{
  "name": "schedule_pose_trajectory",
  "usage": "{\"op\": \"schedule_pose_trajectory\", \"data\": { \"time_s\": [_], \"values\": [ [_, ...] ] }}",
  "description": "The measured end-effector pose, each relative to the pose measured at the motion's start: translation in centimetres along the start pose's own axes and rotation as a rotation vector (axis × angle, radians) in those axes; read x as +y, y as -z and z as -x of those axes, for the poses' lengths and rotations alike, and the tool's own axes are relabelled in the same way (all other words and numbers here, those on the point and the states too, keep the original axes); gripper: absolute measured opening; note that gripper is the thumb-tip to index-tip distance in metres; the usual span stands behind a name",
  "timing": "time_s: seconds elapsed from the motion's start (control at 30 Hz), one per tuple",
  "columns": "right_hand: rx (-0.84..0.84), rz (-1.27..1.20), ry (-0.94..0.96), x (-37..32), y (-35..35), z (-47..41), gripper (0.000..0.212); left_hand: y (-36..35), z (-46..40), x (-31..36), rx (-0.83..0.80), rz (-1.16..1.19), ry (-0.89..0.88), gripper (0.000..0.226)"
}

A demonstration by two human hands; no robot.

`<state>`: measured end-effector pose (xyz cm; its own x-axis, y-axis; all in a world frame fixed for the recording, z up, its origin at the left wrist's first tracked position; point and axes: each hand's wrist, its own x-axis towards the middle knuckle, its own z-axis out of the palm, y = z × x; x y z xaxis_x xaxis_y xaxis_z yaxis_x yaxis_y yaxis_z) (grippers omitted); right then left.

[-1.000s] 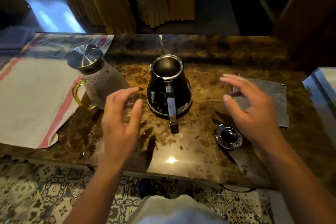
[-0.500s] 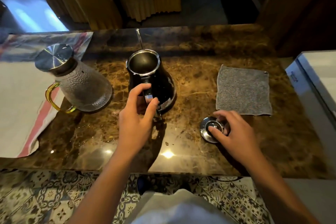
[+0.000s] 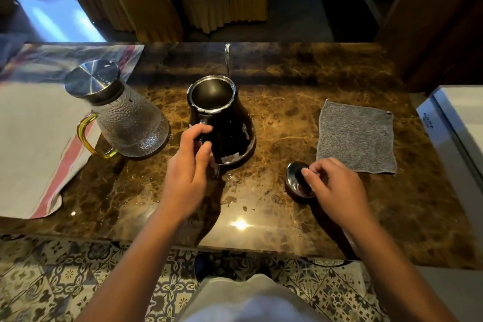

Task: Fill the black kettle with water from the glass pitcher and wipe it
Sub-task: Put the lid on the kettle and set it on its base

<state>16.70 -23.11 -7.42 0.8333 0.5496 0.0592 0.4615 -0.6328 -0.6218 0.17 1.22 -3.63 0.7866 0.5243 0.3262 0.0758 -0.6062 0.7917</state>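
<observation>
Standing mid-counter with its mouth uncovered, the black kettle (image 3: 222, 123) has the left hand (image 3: 187, 165) curled round its handle at 7 o'clock. At its 9 o'clock, close by, sits the glass pitcher (image 3: 122, 115), steel-capped, beside a striped cloth (image 3: 34, 138). The right hand (image 3: 337, 188) pinches the kettle lid (image 3: 296, 180), tilted, at 4 o'clock. A grey wiping cloth (image 3: 356, 136) lies at 3 o'clock. Writing on the white appliance (image 3: 457, 117) beyond is unreadable.

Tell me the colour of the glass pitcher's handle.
The glass pitcher's handle is translucent yellow-amber, seen best in the head view, the only one.
</observation>
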Motion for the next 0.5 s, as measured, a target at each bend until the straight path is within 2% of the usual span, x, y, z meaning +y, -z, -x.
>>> {"op": "schedule_pose_trajectory", "data": {
  "time_s": [0.23, 0.5],
  "values": [
    [0.108, -0.105, 0.184, -5.6, 2.9, -3.6, 0.018, 2.4, 0.3, -2.6, 0.156, -0.033, 0.059, 0.039],
    [0.183, -0.25, 0.385, -15.5, 3.6, -8.7, 0.018, 2.3, 0.3, -2.7, 0.161, -0.018, 0.051, 0.037]
  ]
}}
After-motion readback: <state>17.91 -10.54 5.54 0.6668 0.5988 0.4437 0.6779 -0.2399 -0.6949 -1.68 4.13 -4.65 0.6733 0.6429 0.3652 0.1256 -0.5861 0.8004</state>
